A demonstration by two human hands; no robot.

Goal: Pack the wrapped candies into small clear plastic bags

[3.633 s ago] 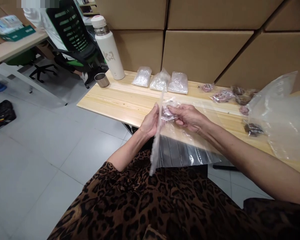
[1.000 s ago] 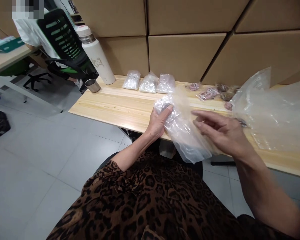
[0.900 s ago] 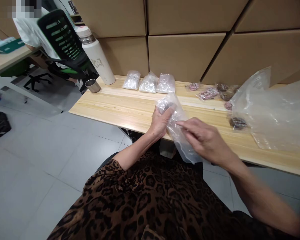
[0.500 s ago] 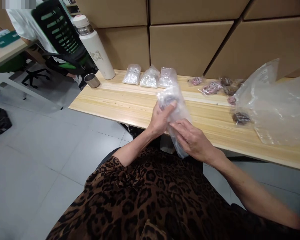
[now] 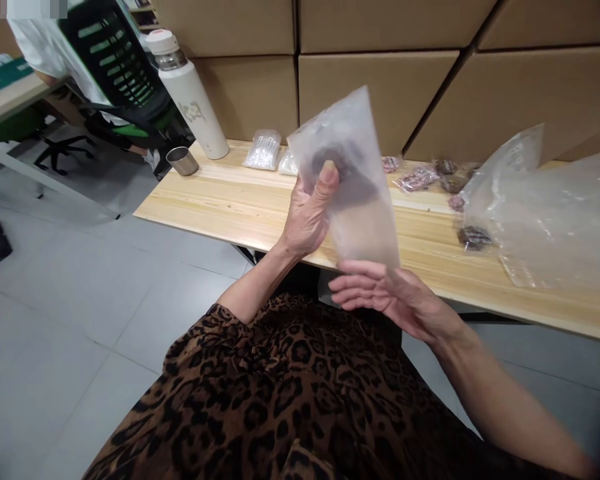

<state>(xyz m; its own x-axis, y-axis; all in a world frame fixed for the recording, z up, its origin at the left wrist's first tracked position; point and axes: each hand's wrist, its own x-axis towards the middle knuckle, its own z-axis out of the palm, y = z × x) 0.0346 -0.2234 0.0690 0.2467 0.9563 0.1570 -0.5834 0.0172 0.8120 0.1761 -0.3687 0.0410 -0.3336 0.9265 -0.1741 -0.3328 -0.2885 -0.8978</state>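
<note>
Head view: left hand (image 5: 307, 217) holds a clear plastic bag (image 5: 350, 180) upright above the wooden table (image 5: 230, 200), thumb and fingers clamped on its left edge; sth dark shows blurred inside. Right hand (image 5: 385, 297) at 6 o'clock below the bag, palm up, fingers loosely apart, tips at the bag's bottom edge, gripping nothing. At 3 o'clock, large loose plastic sheet (image 5: 555, 220). At 10 o'clock, white flask (image 5: 190, 93) w/ metal cup (image 5: 181, 161) just beside. Small packets (image 5: 263, 149) lie behind the bag.

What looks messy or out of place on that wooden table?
Nothing is spilled or broken. The small wrapped packets lie scattered loosely near the back edge, beside a big crumpled clear bag. The left hand holds a small plastic bag upright.
</note>
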